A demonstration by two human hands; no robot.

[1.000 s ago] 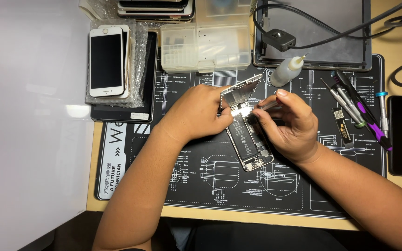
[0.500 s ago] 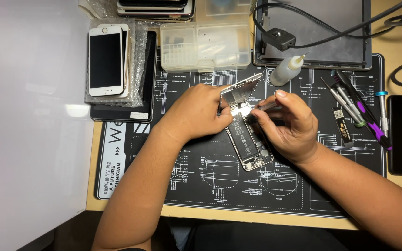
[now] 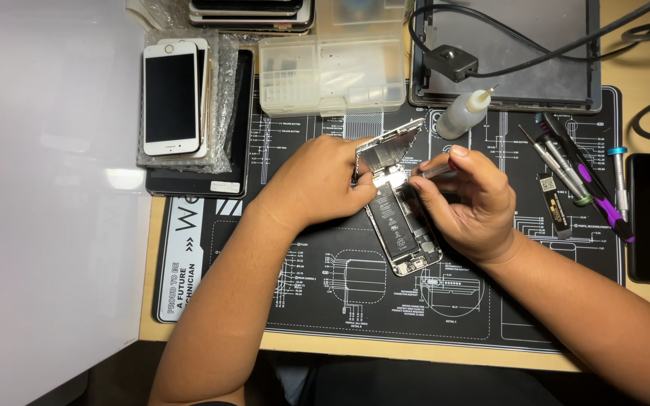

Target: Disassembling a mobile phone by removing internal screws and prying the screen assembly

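An opened phone [image 3: 404, 225] lies in the middle of the black work mat [image 3: 212, 301]. Its screen [image 3: 389, 144] is lifted up and tilts toward 12 o'clock. The left hand [image 3: 317, 180] has its fingers closed around the phone's top end and the raised screen, holding them steady. The right hand [image 3: 468, 203] pinches a thin metal tool [image 3: 432, 173] between thumb and fingers. The tip points at the top of the phone, just under the screen.

What could go wrong: the screen may tip back too far if the left hand lets go, and that could pull on the thin parts joining it to the phone. The tool tip could also slip and poke the black battery right below it.

At 2 o'clock stands one small squeeze bottle [image 3: 462, 113]. At 3 o'clock lie about four tools [image 3: 566, 169] and one small dark part. At 12 o'clock sits one clear plastic box [image 3: 332, 75]. At 10 o'clock there is one white phone [image 3: 170, 98] on bubble wrap, with more phones stacked under it; I cannot count those.
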